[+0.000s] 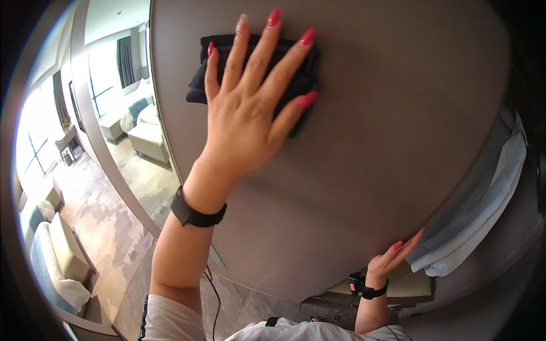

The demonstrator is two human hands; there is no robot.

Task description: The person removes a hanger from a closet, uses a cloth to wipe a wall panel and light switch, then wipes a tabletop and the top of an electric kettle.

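Note:
A dark folded cloth (222, 64) lies against a broad grey-brown door or panel (362, 128). My left hand (243, 123) is pressed flat on the cloth, palm towards the panel, with its fingers spread and red polish on most nails. The cloth shows between the fingers and beyond the thumb. At the panel's lower right edge is my right hand (390, 260), its fingers stretched along the edge; part of this hand is hidden, and whether it grips the edge cannot be told. Both wrists wear black straps.
Grey-blue fabric (482, 200) hangs behind the panel's right edge. On the left, a tall mirror (132, 128) reflects a bed and bench. Further left are a patterned carpet (106, 204), another bench (68, 251) and a bed. Thin black cables (217, 294) hang near my body.

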